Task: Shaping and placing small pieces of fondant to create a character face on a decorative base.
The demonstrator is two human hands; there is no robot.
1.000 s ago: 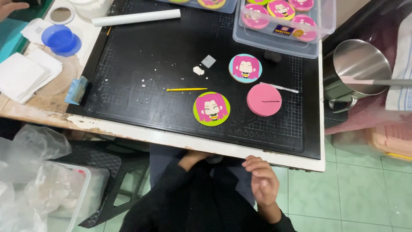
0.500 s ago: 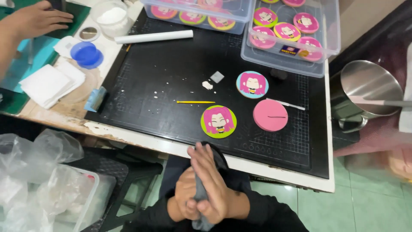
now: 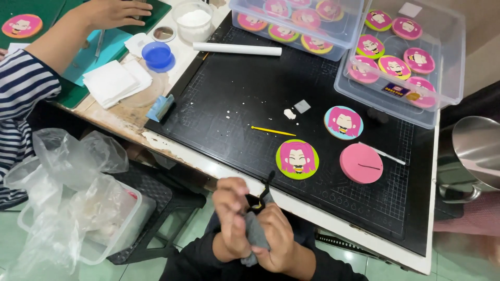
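a grey cloth [image 3: 256, 235] is held between the left hand [image 3: 233, 216] and the right hand [image 3: 277, 237], below the near edge of the black cutting mat [image 3: 234, 104], over the lap; the fingers of both hands are curled together and clamped on the cloth, which is pressed between the palms; a thin black tool [image 3: 265, 186] is seen to stick up from between the hands, but how it is gripped cannot be told; on the mat, near its near edge, a green disc with a pink-haired figure [image 3: 297, 158] is laid, and just beside it, to the right, a plain pink disc [image 3: 361, 163]; a blue-rimmed disc [image 3: 343, 122] is placed a little further back; a yellow stick [image 3: 273, 130] lies to the left of the green disc; a white roller [image 3: 237, 49] is laid at the far edge of the mat; two clear boxes [image 3: 401, 99] filled with more discs are set at the far right corner; another person's hand [image 3: 112, 13] is rested on a green mat at the far left, near a blue cup [image 3: 157, 54] and white tissues [image 3: 115, 81]
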